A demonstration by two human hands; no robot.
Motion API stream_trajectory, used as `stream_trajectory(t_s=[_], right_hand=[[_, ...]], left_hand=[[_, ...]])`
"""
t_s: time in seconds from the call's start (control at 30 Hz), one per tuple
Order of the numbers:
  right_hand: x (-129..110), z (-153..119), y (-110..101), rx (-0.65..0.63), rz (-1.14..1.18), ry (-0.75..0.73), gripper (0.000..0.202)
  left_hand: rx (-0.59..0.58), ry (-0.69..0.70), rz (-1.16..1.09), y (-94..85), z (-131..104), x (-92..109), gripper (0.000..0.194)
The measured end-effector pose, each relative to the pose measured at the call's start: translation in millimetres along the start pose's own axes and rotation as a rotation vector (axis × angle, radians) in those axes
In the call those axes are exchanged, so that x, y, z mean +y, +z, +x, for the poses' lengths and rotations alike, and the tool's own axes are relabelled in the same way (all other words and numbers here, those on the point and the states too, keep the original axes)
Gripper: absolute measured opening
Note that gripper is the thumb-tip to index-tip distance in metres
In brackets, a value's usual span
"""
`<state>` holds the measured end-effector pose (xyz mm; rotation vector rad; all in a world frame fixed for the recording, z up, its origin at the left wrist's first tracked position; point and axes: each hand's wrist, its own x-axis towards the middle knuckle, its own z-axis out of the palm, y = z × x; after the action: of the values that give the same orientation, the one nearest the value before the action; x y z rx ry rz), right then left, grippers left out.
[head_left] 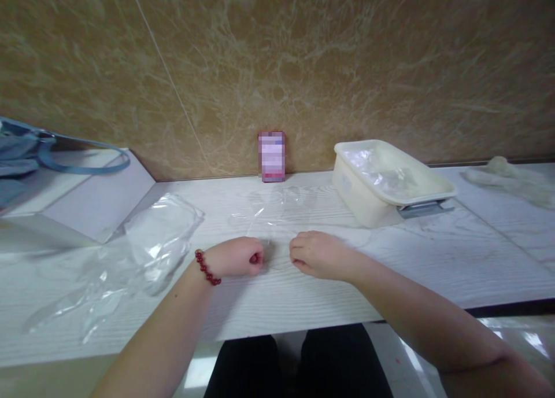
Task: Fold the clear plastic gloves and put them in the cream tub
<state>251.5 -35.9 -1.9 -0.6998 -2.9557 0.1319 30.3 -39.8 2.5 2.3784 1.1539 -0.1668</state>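
A thin clear plastic bag point(269, 210) lies spread on the table in front of my hands, its near edge reaching toward them. My left hand point(240, 257), with a red bead bracelet point(207, 267) at the wrist, is closed in a fist at the near edge of the bag. Opposite it, a small gap away, my right hand point(318, 255) is closed too, fingers curled inward. What the right fingers pinch is hidden. The see-through film is hard to trace between the two hands.
Left of my hands lies a pile of clear plastic bags point(160, 230), beside a white box point(99, 201) with a blue strap point(87, 168). At right stands a cream bin point(364, 195) holding crumpled plastic. A phone-like device point(272, 157) leans on the marble wall. Pale crumpled material point(507, 175) lies far right.
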Motion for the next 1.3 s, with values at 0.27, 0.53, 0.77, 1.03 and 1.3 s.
stream_trajectory(t_s=[0.27,0.53,0.77,1.03,1.3], right_hand=[[1.3,0.2,-1.9,-0.001,0.113,0.003,0.01],[12.3,0.9,-6.4,0.106,0.143,0.127,0.023],[39.8,4.3,11.0,0.231,0.093,0.356,0.042],[19.9,16.8,4.2,0.129,0.094,0.283,0.049],[-14.5,62.5,-11.5,-0.051,0.114,0.264,0.05]], left_hand=[[-0.047,-0.009,-0.022,-6.5,-5.5,8.4,0.016],[0.187,-0.389,0.017,-22.6,-16.7,-23.0,0.029],[0.419,-0.722,0.056,-22.5,-8.2,-67.5,0.046],[0.465,-0.649,-0.003,-13.8,6.8,-73.4,0.026],[0.613,-0.634,-0.077,-14.1,4.9,-63.8,0.037]])
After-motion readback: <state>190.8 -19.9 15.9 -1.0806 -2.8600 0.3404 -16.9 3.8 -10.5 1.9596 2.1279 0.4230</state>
